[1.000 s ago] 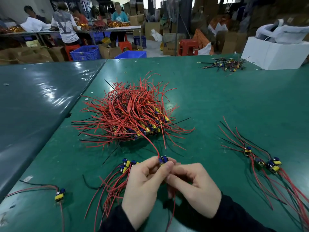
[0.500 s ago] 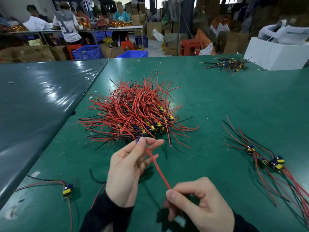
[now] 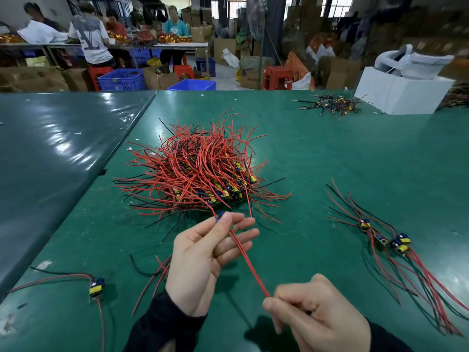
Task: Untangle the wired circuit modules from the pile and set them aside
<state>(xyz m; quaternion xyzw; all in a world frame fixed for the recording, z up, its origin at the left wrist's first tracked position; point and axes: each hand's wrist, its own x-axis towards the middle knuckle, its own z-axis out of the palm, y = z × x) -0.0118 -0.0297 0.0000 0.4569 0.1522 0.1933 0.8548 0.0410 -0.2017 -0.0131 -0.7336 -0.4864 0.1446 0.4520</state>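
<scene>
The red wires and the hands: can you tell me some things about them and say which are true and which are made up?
1. The left hand pinches a small module at its fingertips. True.
2. The right hand is flat on the table holding nothing. False: it pinches the end of the red wire that runs from the module.
3. The big pile lies beyond the hands. True.
4. The sorted modules on the right sit inside the white box. False: they lie on the table, apart from the box.
5. One lone module lies near the table's left edge. True.
</scene>
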